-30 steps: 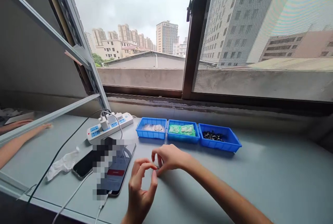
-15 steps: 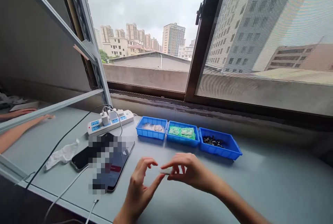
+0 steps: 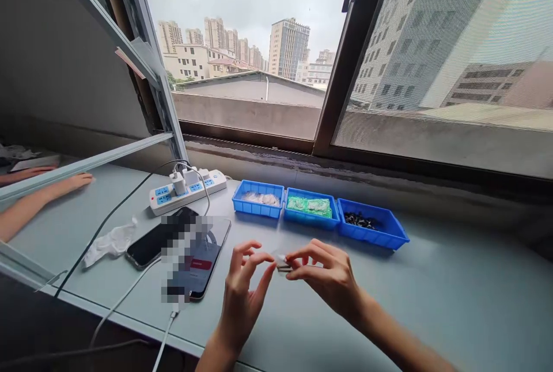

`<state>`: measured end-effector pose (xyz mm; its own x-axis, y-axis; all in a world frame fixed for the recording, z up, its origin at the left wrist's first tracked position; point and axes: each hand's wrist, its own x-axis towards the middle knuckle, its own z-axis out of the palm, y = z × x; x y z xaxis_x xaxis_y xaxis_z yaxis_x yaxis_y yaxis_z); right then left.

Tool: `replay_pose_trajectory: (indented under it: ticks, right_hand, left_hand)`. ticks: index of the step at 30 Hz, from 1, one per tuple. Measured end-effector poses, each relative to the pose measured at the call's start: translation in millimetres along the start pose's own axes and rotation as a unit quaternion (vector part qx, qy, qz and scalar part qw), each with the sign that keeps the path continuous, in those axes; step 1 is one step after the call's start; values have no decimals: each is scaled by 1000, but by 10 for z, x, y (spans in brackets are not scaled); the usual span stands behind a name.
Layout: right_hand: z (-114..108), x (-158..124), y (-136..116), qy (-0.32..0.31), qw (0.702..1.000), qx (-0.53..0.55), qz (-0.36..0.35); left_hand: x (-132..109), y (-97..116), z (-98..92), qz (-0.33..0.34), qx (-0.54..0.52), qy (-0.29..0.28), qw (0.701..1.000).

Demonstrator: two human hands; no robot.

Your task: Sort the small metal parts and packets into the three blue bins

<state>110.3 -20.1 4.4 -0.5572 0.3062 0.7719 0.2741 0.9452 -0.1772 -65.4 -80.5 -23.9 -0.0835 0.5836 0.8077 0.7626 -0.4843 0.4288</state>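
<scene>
Over the table, my right hand (image 3: 330, 277) pinches a small clear plastic bag (image 3: 283, 265) between thumb and fingers. A small light-coloured piece with a dark stripe shows at the bag; its kind is too small to tell. Thumb and index finger of my left hand (image 3: 246, 280) close on the bag's left edge, while its other fingers are curled and raised. Behind the hands stand three blue bins: a left bin (image 3: 237, 206) with pale small packets, a middle bin (image 3: 311, 222) with green packets, and a right bin (image 3: 391, 239) with small black parts.
To the left lie a tablet (image 3: 216, 257), a dark phone (image 3: 142, 248), crumpled white plastic (image 3: 112, 242) and a power strip (image 3: 188, 193) with plugs. Cables (image 3: 123, 297) cross the table's left front. Another person's hand (image 3: 75, 183) rests beyond the metal frame (image 3: 86, 162).
The small bag has come into clearer view between my hands, and my left fingertips have closed on its edge. The camera view has shifted slightly.
</scene>
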Motion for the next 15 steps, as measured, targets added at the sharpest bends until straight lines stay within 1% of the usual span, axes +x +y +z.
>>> replay_pose_trajectory:
  ticks: [2, 3, 4, 5, 6, 8, 10, 11, 12, 13, 14, 15]
  right_hand:
    - [27, -80, -10, -8, 999, 8, 48]
    - [38, -107, -19, -22, 996, 29, 84]
    - [48, -124, -32, -42, 989, 65, 130]
    - [57, -130, -50, -70, 974, 114, 183]
    - [67, -128, -74, -98, 951, 172, 239]
    - [91, -106, -127, -148, 882, 289, 342]
    - [120, -73, -168, -173, 811, 379, 412]
    - [134, -54, -173, -178, 781, 412, 434]
    - [147, -34, -163, -181, 759, 436, 449]
    - [157, -12, -137, -182, 742, 450, 461]
    - [164, 13, -96, -181, 733, 454, 473]
    - [168, 42, -42, -175, 730, 447, 486]
  left_hand:
    - [-11, -7, 9, -6, -5, -10, 1000]
    - [-17, -9, 12, -9, -8, -16, 1000]
    - [-22, -9, 13, -16, -11, -25, 1000]
    - [-27, -8, 11, -26, -14, -36, 999]
    - [-33, -4, 6, -38, -18, -52, 998]
    - [-43, 12, -10, -68, -36, -91, 993]
    - [-52, 34, -28, -106, -66, -112, 986]
    - [-55, 44, -34, -129, -83, -108, 982]
    - [-57, 52, -38, -154, -98, -93, 979]
    - [-58, 55, -39, -176, -110, -71, 976]
    - [-58, 52, -38, -195, -116, -49, 973]
    - [-58, 45, -35, -205, -116, -35, 971]
